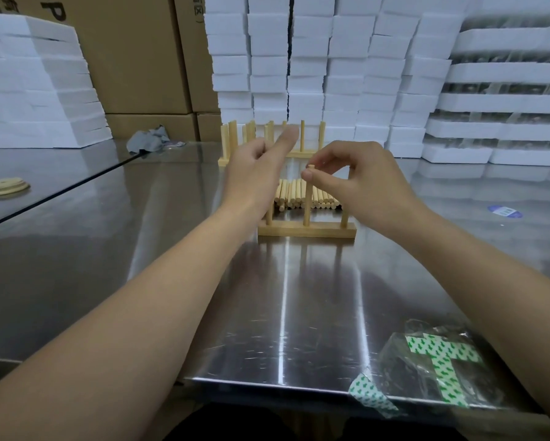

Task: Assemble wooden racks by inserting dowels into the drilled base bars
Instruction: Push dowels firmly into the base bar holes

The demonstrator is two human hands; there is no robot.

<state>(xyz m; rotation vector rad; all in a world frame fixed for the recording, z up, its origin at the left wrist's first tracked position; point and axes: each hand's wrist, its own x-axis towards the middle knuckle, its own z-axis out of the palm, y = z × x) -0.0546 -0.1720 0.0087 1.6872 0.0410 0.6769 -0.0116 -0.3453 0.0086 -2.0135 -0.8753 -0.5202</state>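
A light wooden base bar [307, 232] lies across the steel table [140, 249] with three dowels standing in it. My right hand [359, 179] pinches the top of the middle dowel [307, 205] between thumb and fingers. My left hand [254, 167] hovers above the bar's left end, blurred, fingers loose and one finger stretched out, holding nothing; it hides most of the left dowel. A row of loose dowels [302, 195] lies just behind the bar. Finished racks [267, 138] stand farther back.
Stacks of white foam blocks [331, 74] and cardboard boxes [133, 58] wall off the back. A grey cloth [149, 140] and round wooden discs [6, 186] sit at the left. A plastic bag with green-patterned tape [439, 367] lies at the near right edge.
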